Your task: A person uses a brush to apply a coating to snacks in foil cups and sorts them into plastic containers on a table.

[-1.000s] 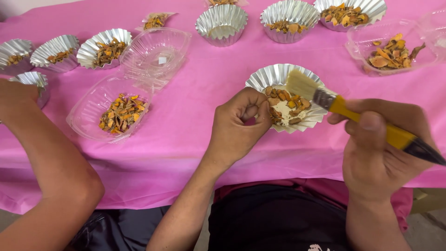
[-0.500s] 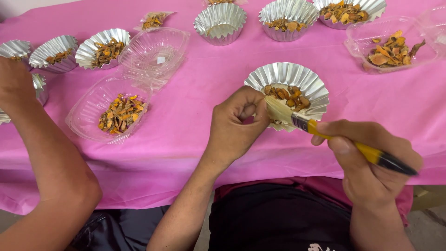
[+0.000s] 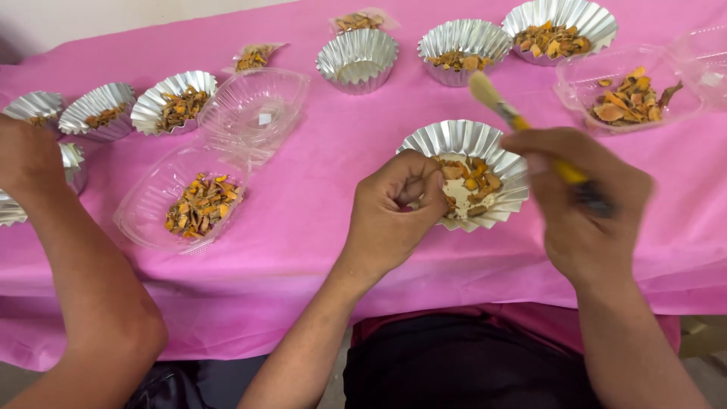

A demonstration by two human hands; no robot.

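Foil cup of orange chips, paintbrush above, co-worker's arm leftward

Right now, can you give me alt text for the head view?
The left hand steadies a fluted silver foil cup of orange-brown dried pieces on a pink tablecloth, while the right hand holds a yellow-handled brush raised above it.

right hand: motion-blurred | brush handle: partly hidden by fingers | clear tray: cut off right
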